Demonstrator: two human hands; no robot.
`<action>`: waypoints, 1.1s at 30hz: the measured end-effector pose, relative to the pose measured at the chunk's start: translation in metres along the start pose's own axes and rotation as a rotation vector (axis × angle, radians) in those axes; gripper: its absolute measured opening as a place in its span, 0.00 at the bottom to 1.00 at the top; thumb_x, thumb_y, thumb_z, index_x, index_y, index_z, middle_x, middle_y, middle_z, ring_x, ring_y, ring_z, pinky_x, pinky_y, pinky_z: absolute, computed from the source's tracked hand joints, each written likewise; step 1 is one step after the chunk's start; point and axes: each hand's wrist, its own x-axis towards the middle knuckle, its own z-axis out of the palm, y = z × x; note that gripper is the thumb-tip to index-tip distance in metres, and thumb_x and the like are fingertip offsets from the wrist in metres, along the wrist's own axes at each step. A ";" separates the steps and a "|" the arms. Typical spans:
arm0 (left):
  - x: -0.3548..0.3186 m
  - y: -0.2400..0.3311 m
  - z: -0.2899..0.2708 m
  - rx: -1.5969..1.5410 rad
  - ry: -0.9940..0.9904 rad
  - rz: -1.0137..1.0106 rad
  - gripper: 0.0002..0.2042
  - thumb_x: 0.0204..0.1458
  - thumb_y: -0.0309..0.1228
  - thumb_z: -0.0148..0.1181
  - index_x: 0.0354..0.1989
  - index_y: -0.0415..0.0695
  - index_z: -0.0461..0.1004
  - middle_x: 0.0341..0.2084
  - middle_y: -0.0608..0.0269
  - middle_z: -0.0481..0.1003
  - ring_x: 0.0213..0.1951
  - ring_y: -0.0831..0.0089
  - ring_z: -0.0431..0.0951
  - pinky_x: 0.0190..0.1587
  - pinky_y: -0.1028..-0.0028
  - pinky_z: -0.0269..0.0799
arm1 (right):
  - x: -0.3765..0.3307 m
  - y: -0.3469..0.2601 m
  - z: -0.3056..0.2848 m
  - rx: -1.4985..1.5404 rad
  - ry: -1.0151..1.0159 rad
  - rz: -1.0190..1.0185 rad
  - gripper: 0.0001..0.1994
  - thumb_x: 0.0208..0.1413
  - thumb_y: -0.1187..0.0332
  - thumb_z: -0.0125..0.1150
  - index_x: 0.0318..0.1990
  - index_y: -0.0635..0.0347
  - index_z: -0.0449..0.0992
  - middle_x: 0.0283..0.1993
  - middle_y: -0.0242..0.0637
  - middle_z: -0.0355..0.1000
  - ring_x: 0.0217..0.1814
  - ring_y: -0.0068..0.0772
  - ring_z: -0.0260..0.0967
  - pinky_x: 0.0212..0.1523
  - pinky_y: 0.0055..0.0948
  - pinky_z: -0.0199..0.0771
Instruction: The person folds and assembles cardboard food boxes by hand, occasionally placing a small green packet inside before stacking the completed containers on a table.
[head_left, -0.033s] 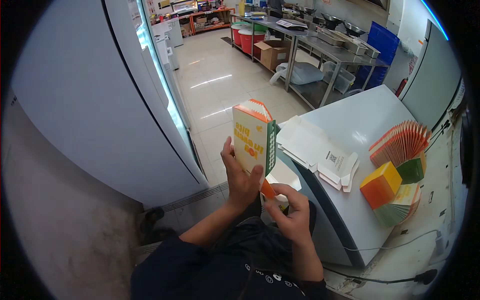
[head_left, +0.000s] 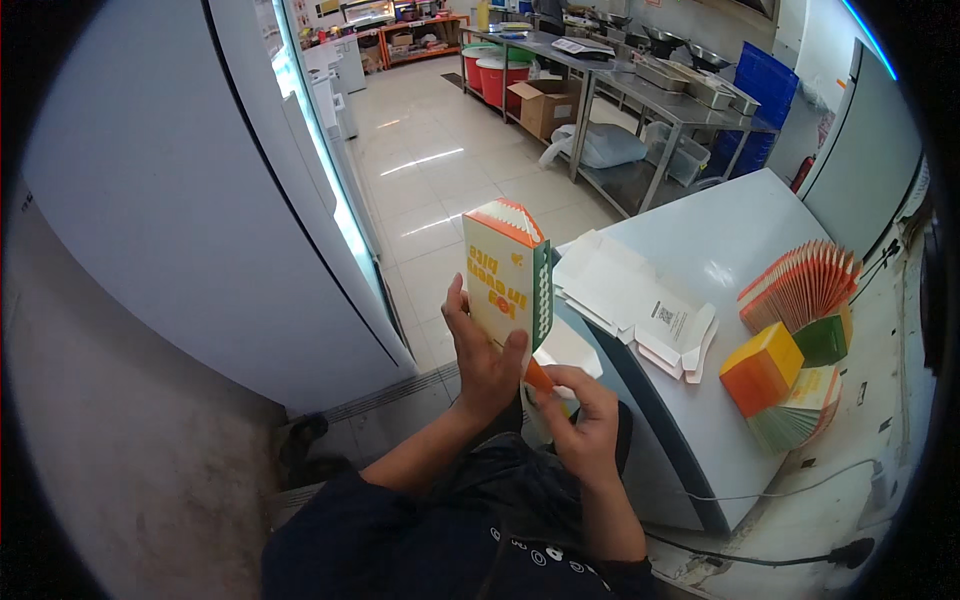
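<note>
A cream cardboard box [head_left: 494, 265] stands nearly upright before me, with a green side and an orange, zigzag-edged top end. My left hand [head_left: 483, 360] is wrapped round its lower left side, thumb across the printed front. Down at the bottom end, my right hand [head_left: 583, 420] pinches an orange flap [head_left: 538, 377] of the box between thumb and fingers. Behind that flap a white cardboard piece [head_left: 568, 350] shows in part. To the right, flattened white cartons [head_left: 630, 290] lie on a white chest-like surface [head_left: 745, 215].
Fanned orange-edged cartons [head_left: 795, 285], a yellow and orange box [head_left: 762, 370] and more fanned cartons [head_left: 800, 415] lie at the right. A tall pale cabinet [head_left: 190, 200] flanks my left. Farther off are a steel table [head_left: 625, 68], red buckets [head_left: 500, 80] and an open brown carton [head_left: 548, 108].
The box has tilted and shifted very slightly. At its bottom end the orange flap and my right fingers have moved a little; both hands keep their hold.
</note>
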 end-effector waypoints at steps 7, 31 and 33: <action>-0.009 -0.005 0.009 -0.014 -0.058 0.074 0.40 0.59 0.49 0.47 0.65 0.28 0.39 0.51 0.42 0.53 0.54 0.55 0.58 0.59 0.56 0.53 | 0.004 0.015 0.001 -0.158 0.271 -0.042 0.05 0.52 0.76 0.61 0.36 0.63 0.79 0.35 0.37 0.76 0.38 0.33 0.71 0.42 0.29 0.66; 0.011 0.014 -0.007 -0.057 -0.194 -0.163 0.46 0.52 0.38 0.64 0.70 0.38 0.37 0.52 0.47 0.54 0.53 0.60 0.65 0.54 0.64 0.67 | 0.004 0.021 0.002 -0.452 0.239 -0.373 0.11 0.45 0.77 0.66 0.38 0.62 0.75 0.36 0.41 0.73 0.36 0.44 0.72 0.36 0.38 0.71; 0.012 0.023 -0.008 0.054 -0.282 -0.109 0.47 0.51 0.39 0.65 0.71 0.39 0.38 0.50 0.48 0.54 0.51 0.59 0.66 0.53 0.64 0.68 | 0.008 0.018 -0.002 -0.509 0.261 -0.379 0.10 0.45 0.77 0.65 0.37 0.62 0.75 0.36 0.41 0.73 0.37 0.45 0.72 0.36 0.38 0.72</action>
